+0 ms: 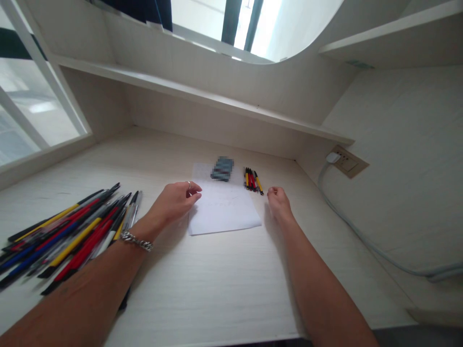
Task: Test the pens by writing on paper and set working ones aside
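Note:
My left hand (176,201) rests loosely curled at the left edge of a white sheet of paper (224,209), holding nothing. It wears a ring and a chain bracelet. My right hand (279,202) is curled with nothing in it, just right of the sheet and close below a small group of yellow, red and black pens (252,180). A pixelated dark object (222,168) lies on the far end of the sheet. A large pile of mixed pens (68,236) lies left of my left hand, close to my left forearm.
The pale wood-grain desk (202,284) has a shelf (202,99) along its back. A window (32,96) is at the left. On the right wall is a socket plate (346,162) with a white plug and a grey cable (365,236) running down.

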A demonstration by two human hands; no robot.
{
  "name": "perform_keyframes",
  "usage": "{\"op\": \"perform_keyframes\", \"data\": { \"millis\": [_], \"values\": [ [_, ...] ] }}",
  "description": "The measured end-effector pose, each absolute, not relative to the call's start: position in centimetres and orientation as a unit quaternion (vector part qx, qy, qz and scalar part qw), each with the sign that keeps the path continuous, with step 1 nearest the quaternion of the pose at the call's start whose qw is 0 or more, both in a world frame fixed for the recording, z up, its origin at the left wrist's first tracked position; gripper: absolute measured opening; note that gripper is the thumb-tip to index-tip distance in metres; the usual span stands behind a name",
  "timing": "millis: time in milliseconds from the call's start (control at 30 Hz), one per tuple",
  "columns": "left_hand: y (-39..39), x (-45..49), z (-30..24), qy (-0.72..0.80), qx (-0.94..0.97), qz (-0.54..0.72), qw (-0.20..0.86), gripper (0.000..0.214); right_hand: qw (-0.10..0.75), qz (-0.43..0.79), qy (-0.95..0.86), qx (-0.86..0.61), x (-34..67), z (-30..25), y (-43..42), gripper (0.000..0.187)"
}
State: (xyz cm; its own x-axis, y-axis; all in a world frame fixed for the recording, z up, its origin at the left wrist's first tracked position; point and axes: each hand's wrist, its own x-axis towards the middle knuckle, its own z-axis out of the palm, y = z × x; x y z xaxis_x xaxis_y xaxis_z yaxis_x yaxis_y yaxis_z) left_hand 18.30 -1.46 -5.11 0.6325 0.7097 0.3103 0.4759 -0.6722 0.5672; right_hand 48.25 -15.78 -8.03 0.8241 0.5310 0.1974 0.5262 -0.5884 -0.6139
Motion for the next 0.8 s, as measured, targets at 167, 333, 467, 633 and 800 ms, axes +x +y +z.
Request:
{"op": "perform_keyframes", "data": {
  "millis": [167, 333, 467, 633, 800],
  "values": [
    [-1.5, 17.7, -4.1, 0.356, 0.872, 0.271, 0.197, 0.026, 0.366, -0.03, -0.388, -0.845, 44.0, -6.0, -17.4, 0.033],
    [-1.6, 16.7, -2.2, 0.37, 0.869, 0.28, 0.172, 0.025, 0.351, 0.054, -0.566, -0.744, 40.1, -4.6, -17.5, 0.03],
    [-0.5, 15.0, -0.8, 0.403, 0.865, 0.255, 0.157, 0.024, 0.293, 0.107, -0.628, -0.713, 38.9, -5.5, -16.9, 0.027],
    [2.5, 9.7, 0.6, 0.473, 0.849, 0.196, 0.13, 0.027, 0.276, 0.125, -0.635, -0.711, 38.9, -5.9, -16.7, 0.029],
    [5.4, 1.9, 0.2, 0.575, 0.81, 0.07, 0.094, 0.033, 0.278, 0.135, -0.641, -0.703, 38.6, -5.6, -16.7, 0.031]
  ]
}}
